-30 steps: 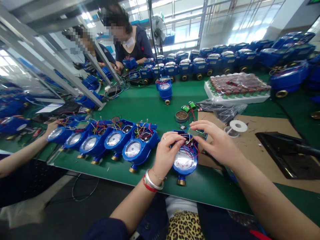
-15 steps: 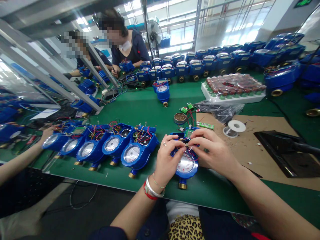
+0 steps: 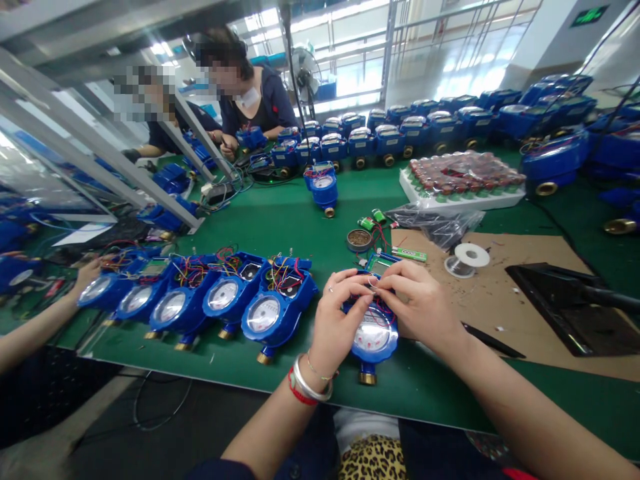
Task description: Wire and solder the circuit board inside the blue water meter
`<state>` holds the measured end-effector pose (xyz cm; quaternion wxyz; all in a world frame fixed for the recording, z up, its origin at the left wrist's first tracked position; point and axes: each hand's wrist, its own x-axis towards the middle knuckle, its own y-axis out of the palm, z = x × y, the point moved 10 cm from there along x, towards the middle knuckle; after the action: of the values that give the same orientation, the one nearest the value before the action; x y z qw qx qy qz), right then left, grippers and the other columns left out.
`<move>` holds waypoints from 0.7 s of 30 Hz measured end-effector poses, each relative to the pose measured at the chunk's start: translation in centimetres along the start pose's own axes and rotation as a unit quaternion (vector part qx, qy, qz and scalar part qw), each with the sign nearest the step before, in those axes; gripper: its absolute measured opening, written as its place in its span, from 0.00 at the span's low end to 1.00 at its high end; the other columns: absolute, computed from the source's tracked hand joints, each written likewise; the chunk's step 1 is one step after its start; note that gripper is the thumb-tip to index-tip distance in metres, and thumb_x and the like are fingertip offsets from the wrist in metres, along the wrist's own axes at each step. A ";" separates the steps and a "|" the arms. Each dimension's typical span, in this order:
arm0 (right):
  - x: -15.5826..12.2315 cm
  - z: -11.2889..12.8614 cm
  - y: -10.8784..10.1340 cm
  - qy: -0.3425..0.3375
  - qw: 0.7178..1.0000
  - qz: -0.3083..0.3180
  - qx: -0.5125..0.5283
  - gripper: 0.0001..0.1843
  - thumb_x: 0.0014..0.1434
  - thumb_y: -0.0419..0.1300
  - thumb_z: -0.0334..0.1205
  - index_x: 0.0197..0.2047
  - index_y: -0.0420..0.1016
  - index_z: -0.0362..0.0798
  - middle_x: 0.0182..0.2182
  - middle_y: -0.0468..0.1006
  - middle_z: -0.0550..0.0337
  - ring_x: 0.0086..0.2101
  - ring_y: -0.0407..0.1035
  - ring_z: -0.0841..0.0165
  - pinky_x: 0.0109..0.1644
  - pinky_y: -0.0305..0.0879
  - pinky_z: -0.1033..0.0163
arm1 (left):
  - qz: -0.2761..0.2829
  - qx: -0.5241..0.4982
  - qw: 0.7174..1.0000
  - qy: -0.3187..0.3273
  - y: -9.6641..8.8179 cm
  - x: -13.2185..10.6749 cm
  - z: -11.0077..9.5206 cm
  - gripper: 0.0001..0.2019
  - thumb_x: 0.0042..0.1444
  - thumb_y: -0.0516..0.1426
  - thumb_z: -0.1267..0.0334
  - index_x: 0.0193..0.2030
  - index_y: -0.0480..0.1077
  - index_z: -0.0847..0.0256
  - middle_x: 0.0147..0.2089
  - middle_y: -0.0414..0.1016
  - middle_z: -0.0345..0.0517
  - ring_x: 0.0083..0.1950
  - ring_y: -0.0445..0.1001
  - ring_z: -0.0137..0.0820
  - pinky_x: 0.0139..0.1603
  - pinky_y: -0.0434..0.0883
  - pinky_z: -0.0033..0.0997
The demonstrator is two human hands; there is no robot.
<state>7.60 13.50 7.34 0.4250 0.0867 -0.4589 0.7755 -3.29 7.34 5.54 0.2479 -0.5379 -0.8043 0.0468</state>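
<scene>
The blue meter [image 3: 374, 333] lies right in front of my camera wearer on the green table [image 3: 330, 243], its round dial up and its brass fitting [image 3: 367, 378] pointing toward the body. Over its top end, I see a thin pale wire [image 3: 373, 281] between the fingertips of both hands. The left hand [image 3: 343, 313] is pinched narrow on the wire, thumb and forefinger together; the right hand [image 3: 425, 303] closes narrowly on it from the other side. I can't make out the wire's ends behind the fingers.

Just beyond the hands sits a green circuit board [image 3: 382, 263], with a green cylinder [image 3: 410, 254] beside it and a round tin [image 3: 359, 239] nearby. To the right, a white spool [image 3: 472, 255] and a black stand [image 3: 565, 313] rest on cardboard [image 3: 480, 297].

To the left, I see a row of five open meters [image 3: 263, 313], wires loose on top, with another person's hand [image 3: 87, 277] at its far end. Across the table, a co-worker [image 3: 260, 100] sits near rows of meters [image 3: 390, 140].
</scene>
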 end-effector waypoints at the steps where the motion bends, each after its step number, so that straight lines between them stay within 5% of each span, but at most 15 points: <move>1: -0.1 0.1 0.1 -0.001 1.000 -0.002 0.001 0.07 0.63 0.58 0.32 0.32 0.74 0.48 0.34 0.71 0.57 0.38 0.66 0.63 0.43 0.63 0.54 | 0.001 -0.003 1.000 -0.004 0.1 0.0 0.1 0.04 0.59 0.57 0.68 0.36 0.72 0.56 0.49 0.77 0.43 0.61 0.65 0.36 0.64 0.61 0.47; 9: -0.5 0.1 0.5 0.022 0.999 -0.032 0.008 0.07 0.63 0.56 0.31 0.33 0.71 0.47 0.35 0.70 0.55 0.39 0.65 0.61 0.44 0.65 0.52 | -0.027 0.001 1.000 -0.005 0.2 0.4 -0.1 0.04 0.59 0.58 0.68 0.36 0.73 0.57 0.43 0.78 0.43 0.55 0.68 0.36 0.61 0.63 0.44; 15: -0.6 0.9 0.0 0.006 1.000 0.007 0.019 0.06 0.63 0.57 0.31 0.42 0.74 0.47 0.46 0.71 0.51 0.48 0.66 0.59 0.53 0.64 0.48 | -0.033 -0.012 0.999 -0.022 -0.1 0.6 0.0 0.05 0.61 0.56 0.65 0.36 0.72 0.58 0.40 0.77 0.44 0.48 0.71 0.34 0.54 0.67 0.39; 21: -0.8 0.8 -1.0 0.014 0.999 -0.028 0.014 0.04 0.63 0.58 0.34 0.39 0.75 0.48 0.52 0.69 0.51 0.51 0.65 0.58 0.57 0.63 0.46 | -0.031 0.018 0.999 -0.016 0.1 0.7 -0.3 0.04 0.60 0.56 0.67 0.35 0.72 0.58 0.40 0.77 0.43 0.47 0.71 0.35 0.55 0.66 0.40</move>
<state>8.64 12.68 8.01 0.4519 0.0944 -0.4394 0.7706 -3.31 7.91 5.98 0.2462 -0.5075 -0.8234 0.0617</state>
